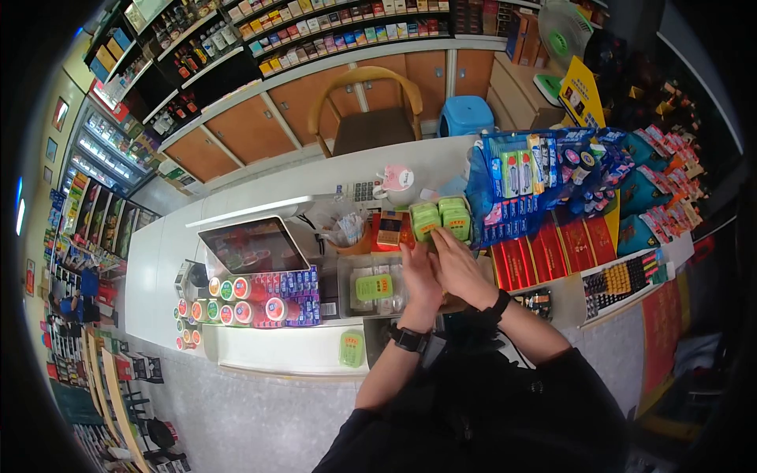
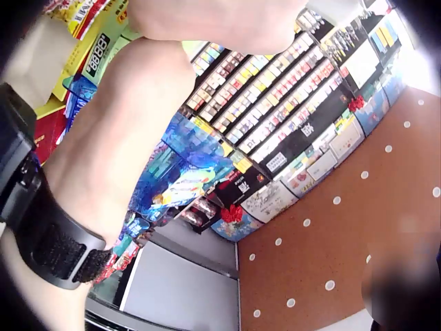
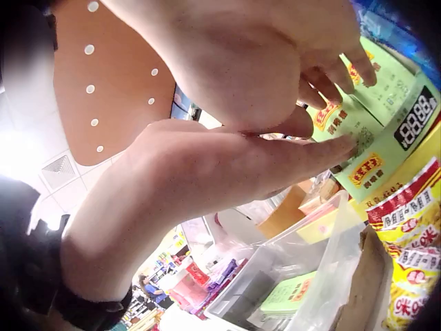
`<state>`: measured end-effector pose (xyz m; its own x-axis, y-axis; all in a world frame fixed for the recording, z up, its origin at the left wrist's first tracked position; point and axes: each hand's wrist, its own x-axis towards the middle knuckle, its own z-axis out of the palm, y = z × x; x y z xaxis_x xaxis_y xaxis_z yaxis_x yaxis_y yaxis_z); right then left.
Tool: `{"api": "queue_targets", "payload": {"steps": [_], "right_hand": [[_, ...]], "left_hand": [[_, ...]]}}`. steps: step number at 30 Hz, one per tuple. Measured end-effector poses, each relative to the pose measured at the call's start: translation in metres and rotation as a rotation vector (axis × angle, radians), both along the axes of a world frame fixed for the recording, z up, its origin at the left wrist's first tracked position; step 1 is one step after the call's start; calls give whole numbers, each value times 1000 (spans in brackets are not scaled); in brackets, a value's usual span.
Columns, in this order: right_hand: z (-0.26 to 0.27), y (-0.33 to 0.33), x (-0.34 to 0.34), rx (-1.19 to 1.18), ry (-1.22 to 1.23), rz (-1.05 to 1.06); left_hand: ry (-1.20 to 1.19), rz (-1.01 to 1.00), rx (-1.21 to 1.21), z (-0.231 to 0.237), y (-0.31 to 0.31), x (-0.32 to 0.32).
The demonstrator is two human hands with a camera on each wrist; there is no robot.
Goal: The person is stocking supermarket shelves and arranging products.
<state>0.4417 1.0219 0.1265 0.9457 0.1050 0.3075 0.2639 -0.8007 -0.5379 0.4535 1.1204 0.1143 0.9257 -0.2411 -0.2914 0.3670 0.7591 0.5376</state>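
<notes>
Light green lozenge boxes point(image 1: 454, 210) with orange logos stand stacked in a green display tray, whose price strip point(image 3: 416, 123) shows in the right wrist view. My left hand point(image 1: 422, 282) reaches to the near side of the stack, one finger stretched along a box front. Beside it, my right hand point(image 1: 465, 272) has slightly bent fingers, their fingertips point(image 3: 360, 65) at the boxes. The two hands overlap at the palms in the right wrist view. Left of them, another green box point(image 1: 374, 287) lies in a clear plastic bin point(image 1: 344, 276).
One more green box point(image 1: 352, 349) lies on the low white ledge. A monitor point(image 1: 254, 246) and stacked round tubs point(image 1: 242, 290) stand to the left. Blue-packed goods point(image 1: 512, 177) and red boxes point(image 1: 544, 256) crowd the right. Beyond the counter is a wooden chair point(image 1: 371, 126).
</notes>
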Motion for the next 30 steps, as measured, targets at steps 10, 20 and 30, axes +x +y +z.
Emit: {"api": "queue_targets", "payload": {"steps": [10, 20, 30], "right_hand": [[-11, -1, 0, -7, 141, -9], [-35, 64, -26, 1016, 652, 115], [-94, 107, 15, 1024, 906, -60]], "left_hand": [[31, -1, 6, 0, 7, 3], [78, 124, 937, -13, 130, -11], [105, -288, 1569, -53, 147, 22]]}}
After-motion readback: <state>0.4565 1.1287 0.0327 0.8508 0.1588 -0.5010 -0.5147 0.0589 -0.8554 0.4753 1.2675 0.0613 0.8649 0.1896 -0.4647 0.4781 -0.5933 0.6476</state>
